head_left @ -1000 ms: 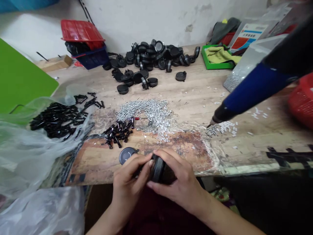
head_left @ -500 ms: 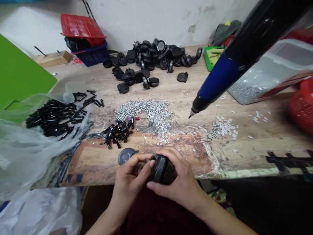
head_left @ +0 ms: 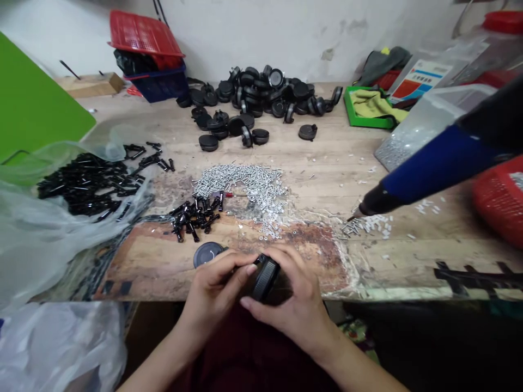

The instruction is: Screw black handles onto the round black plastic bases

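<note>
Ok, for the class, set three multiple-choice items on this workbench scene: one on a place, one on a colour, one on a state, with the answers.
1. What lies on the wooden bench just beyond the left hand?
A. a round black disc
B. scissors
C. a roll of tape

2. What colour is the tray under the yellow cloth?
A. red
B. blue
C. green

3. What state is the blue-and-black electric screwdriver in?
A. gripped in one hand
B. held by neither hand, tip over the bench
C. lying in the red basket

Answers:
1. A: the disc sits right by that hand.
2. C: green rim shows around the cloth.
3. B: the left hand and right hand both hold a black ribbed round part.
</note>
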A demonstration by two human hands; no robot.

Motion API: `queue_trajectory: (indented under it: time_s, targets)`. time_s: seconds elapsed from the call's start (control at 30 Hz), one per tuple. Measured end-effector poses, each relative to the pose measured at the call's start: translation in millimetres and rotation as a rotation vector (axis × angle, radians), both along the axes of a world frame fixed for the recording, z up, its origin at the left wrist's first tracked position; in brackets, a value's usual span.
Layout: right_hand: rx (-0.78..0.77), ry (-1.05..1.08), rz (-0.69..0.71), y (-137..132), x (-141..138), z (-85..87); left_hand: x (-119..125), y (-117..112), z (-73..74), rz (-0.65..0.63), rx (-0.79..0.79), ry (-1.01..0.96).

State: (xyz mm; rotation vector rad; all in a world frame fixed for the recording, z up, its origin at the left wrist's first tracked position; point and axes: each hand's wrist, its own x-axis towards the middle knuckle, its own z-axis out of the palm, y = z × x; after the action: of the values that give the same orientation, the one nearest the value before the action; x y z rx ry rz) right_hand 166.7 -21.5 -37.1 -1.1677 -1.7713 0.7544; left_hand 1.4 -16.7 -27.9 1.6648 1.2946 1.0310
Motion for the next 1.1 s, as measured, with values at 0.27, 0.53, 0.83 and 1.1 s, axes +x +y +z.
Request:
queue_trajectory:
  time_s: [0.27, 0.53, 0.83, 1.1]
  targets:
    - [-0.027, 0.029, -0.008, -1, 1, 4.1, -1, 9, 7.1, -0.063, -0.064, 0.047]
    - [0.039, -0.021, -0.21, -4, -2, -5.6, 13, 16, 15.2, -0.048, -0.346, -0.204]
    - [0.145, -0.082, -0.157, -5, -6, -2.3, 11, 12, 13.1, 0.023, -0.777, -0.678]
    - [0.152, -0.109, -0.069, -11, -8, 0.5, 3, 9, 16.8, -0.031, -0.859, -0.837]
